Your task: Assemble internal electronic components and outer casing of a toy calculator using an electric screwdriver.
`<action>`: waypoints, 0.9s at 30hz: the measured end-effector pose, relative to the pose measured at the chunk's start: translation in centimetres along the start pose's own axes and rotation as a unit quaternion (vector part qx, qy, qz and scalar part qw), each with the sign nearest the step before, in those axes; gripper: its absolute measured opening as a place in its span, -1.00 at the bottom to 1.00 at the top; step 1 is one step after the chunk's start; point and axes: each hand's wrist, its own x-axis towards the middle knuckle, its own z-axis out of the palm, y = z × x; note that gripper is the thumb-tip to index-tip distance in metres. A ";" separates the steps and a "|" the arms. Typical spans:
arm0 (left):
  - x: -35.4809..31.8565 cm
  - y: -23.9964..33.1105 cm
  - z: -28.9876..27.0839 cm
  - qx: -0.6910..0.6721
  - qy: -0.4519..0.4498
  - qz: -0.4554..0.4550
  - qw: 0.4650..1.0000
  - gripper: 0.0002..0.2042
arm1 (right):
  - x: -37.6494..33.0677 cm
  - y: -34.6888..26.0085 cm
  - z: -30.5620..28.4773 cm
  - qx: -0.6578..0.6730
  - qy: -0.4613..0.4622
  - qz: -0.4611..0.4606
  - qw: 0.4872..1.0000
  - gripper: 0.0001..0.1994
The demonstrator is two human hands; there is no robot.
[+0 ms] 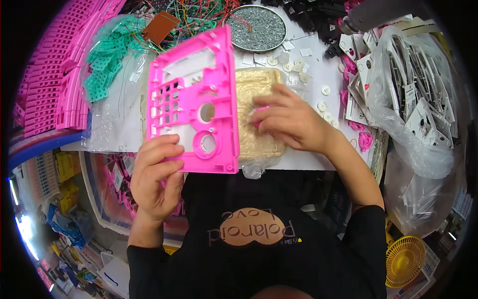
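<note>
Gripping the lower edge of a pink plastic frame panel (194, 104) at frame centre, the left hand (157, 177) is holding it upright. Just right, the right hand (289, 119) is pinching a small pink part (259, 117) over a tan sponge pad (259, 114). Farther up, a round metal tray of screws (256, 27) is sitting at the top.

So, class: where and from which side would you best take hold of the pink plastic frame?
Grip the pink plastic frame by its solid lower edge, from below on the person's side, as the left hand does. That strip is unbroken; the grid and round holes above leave only thin bars.
</note>
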 end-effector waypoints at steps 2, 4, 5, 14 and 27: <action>-0.7 -0.1 0.1 0.017 -0.007 -0.006 1.000 -0.88 | 1.1 -0.4 -1.0 -0.056 0.057 0.015 0.997 -0.72; -1.3 -0.3 0.4 0.032 -0.005 -0.009 0.999 -0.88 | 1.4 -0.5 -0.9 -0.057 0.138 0.048 0.988 -0.74; -1.6 -0.5 0.6 0.039 -0.005 -0.010 0.999 -0.88 | 1.2 -0.8 -0.7 -0.069 0.130 0.085 0.985 -0.76; -2.0 -1.6 2.2 0.043 -0.018 0.007 0.999 -0.81 | 1.5 -1.1 2.3 -0.177 0.165 0.139 0.960 -0.86; -2.2 -1.9 3.7 0.040 -0.037 0.016 0.998 -0.76 | 2.0 -1.8 2.2 -0.243 0.121 0.191 0.943 -0.83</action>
